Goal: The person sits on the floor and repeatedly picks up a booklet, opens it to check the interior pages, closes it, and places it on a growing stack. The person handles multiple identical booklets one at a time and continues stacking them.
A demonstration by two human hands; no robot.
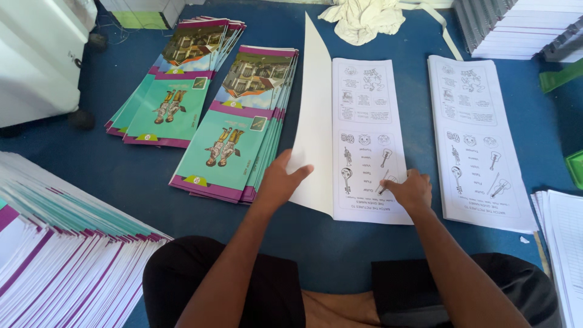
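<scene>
The booklet [369,140] lies open on the blue bench [121,176], and everything else sits around it: the left hand [280,180] pinches the lower edge of its raised blank sheet [314,115], thumb on top, while the right hand [414,191] presses curled fingers flat on its printed page near the bottom corner. Just left of the booklet lie two stacks of teal covers [234,130], just right of it a second printed stack [477,143], and beyond its top edge a crumpled white cloth [363,19].
</scene>
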